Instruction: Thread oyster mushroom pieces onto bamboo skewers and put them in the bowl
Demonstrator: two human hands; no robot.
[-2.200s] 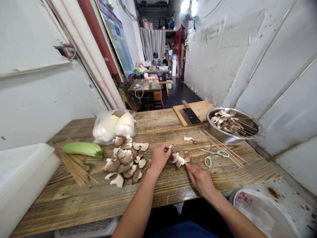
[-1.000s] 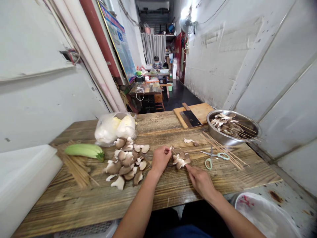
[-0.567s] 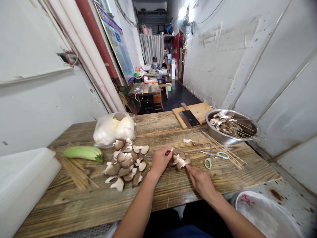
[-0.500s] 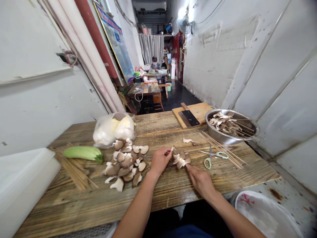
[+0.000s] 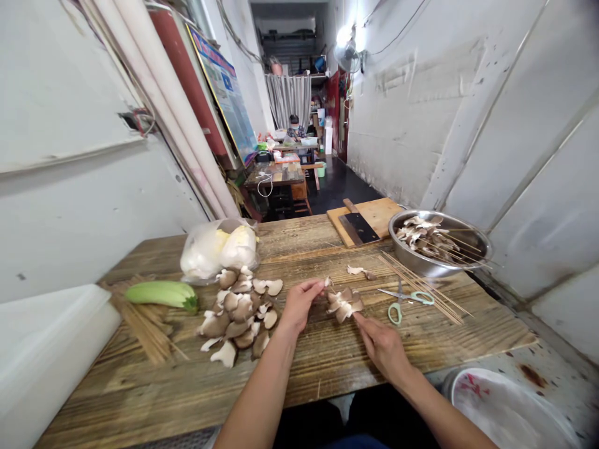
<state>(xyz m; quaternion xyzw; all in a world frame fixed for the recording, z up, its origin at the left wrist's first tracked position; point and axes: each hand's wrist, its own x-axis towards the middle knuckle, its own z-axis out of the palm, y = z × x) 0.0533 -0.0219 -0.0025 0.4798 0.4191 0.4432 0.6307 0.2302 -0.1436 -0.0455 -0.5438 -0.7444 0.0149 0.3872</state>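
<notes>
My left hand pinches a small piece of oyster mushroom between thumb and fingers, at the far end of a mushroom skewer. That skewer of oyster mushrooms, several grey-brown caps bunched together, is gripped at its near end by my right hand. Most of the stick is hidden by mushrooms and fingers. Left of my hands lies a pile of loose oyster mushrooms. One more mushroom piece rests beyond the skewer. Scissors with pale green handles lie open to the right, beside several bare bamboo skewers.
A steel bowl of skewered mushrooms stands at the back right, next to a cutting board with a cleaver. On the left are a plastic bag, a green gourd, more skewers and a white box.
The camera view has shifted slightly, so the scene sits a little lower and further right. Both hands keep nearly the same hold, with the small mushroom piece still at the skewer's far end.
</notes>
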